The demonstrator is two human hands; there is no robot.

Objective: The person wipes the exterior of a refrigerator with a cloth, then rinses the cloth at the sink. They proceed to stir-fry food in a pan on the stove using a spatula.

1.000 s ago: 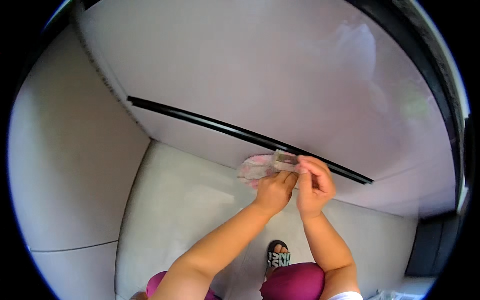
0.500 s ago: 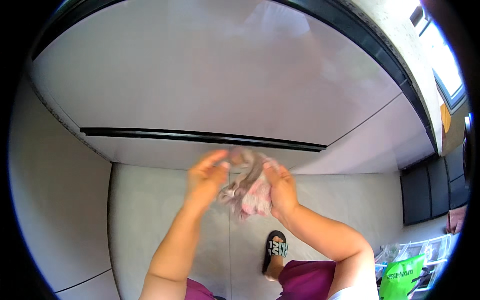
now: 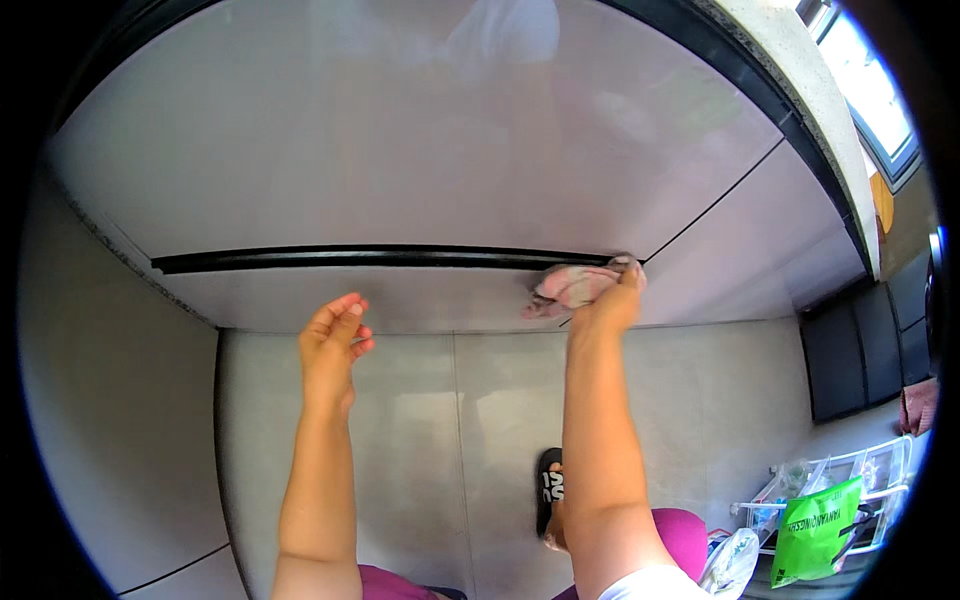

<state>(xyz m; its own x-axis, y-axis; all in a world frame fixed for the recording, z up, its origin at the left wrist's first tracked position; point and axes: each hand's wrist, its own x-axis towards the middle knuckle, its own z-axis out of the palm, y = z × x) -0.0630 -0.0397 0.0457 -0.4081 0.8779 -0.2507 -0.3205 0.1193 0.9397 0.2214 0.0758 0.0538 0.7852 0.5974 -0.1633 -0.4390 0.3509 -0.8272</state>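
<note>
The right hand (image 3: 612, 308) is closed around part of a pink-and-grey cloth (image 3: 568, 288), which lies bunched against the right end of a long black handle strip (image 3: 370, 257) on a glossy pale cabinet front (image 3: 380, 150). Cloth and fingers cover most of that end of the strip, and the fingertips are largely lost in the folds, so how they grip the fabric cannot be told. The cloth's loose end spreads to the left, just below the strip; its edge is slightly blurred. The left hand (image 3: 335, 335) is well apart from it, in front of the cabinet's lower part, thumb near the forefinger and the other fingers loosely bent, with a narrow gap between; its palm is only partly visible. A hazy white reflection (image 3: 505, 35) on the cabinet front is too vague to read and runs off at the top. On the pale tiled floor (image 3: 400, 430), a black sandal (image 3: 546, 490) is partly hidden by the right forearm. Maroon trousers (image 3: 682, 540) and a white sleeve (image 3: 655, 585) are cut by the lower edge. At lower right, a bright green bag (image 3: 815, 530) hides part of a white wire rack (image 3: 880, 470), whose clear plastic contents are hard to separate.
</note>
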